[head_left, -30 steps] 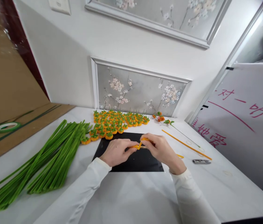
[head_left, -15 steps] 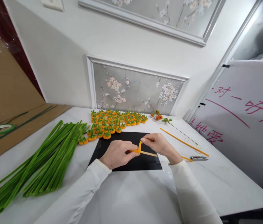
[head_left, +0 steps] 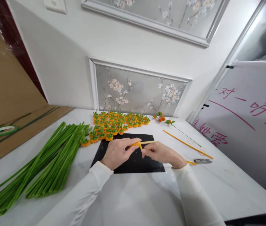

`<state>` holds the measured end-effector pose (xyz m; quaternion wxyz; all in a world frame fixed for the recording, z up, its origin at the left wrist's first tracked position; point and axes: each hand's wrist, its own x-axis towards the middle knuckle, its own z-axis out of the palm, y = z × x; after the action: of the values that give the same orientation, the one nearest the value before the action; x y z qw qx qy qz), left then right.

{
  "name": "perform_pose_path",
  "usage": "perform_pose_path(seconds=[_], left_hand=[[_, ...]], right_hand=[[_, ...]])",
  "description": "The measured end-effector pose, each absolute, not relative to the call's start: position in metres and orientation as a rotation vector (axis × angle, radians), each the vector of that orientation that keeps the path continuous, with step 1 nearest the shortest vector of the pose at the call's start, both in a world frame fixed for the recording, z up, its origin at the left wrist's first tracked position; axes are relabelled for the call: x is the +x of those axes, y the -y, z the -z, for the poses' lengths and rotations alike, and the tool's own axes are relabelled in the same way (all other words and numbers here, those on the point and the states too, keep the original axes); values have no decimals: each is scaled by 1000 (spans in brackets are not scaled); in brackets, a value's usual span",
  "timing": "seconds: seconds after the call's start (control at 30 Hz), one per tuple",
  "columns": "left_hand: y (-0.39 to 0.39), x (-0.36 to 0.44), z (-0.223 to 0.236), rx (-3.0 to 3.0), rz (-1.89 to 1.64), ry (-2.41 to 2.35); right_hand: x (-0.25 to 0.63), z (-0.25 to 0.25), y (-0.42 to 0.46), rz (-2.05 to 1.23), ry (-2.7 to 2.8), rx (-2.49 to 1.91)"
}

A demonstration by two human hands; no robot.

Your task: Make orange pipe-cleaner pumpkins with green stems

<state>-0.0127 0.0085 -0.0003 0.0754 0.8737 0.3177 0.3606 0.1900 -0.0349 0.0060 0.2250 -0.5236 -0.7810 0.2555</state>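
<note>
Over the black mat (head_left: 133, 164), my left hand (head_left: 121, 152) is closed round a thin wooden stick (head_left: 148, 142) with orange pipe cleaner (head_left: 137, 144) coiled on it. The stick's bare end points to the right. My right hand (head_left: 162, 153) pinches the short free end of that pipe cleaner between thumb and forefinger, just below the stick. Part of the coil is hidden under my left fingers.
Green pipe cleaners (head_left: 55, 160) lie bundled at left. Behind the mat stand many small orange pumpkin shapes (head_left: 109, 137) with green tops. At right lie an orange pipe cleaner (head_left: 187, 143), thread snips (head_left: 202, 161) and an orange flower stem (head_left: 161, 119). Green tape (head_left: 3, 131) rests on cardboard.
My right hand has moved from above the stick to below it, bringing the orange end round and down. The stick's bare end now tilts upward. My left hand keeps its hold.
</note>
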Motion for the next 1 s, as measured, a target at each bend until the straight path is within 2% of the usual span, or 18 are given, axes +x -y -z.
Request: perform_pose_path(seconds=[0.33, 0.73, 1.0], left_hand=[[-14, -13, 4, 2660, -766, -1134], [-13, -14, 5, 2664, -801, -1136], [-12, -13, 3, 2808, -762, -1044]], right_hand=[[182, -7, 41, -559, 2265, -1341], [171, -14, 48, -152, 2286, -1323], [177, -15, 41, -149, 1991, -1221]])
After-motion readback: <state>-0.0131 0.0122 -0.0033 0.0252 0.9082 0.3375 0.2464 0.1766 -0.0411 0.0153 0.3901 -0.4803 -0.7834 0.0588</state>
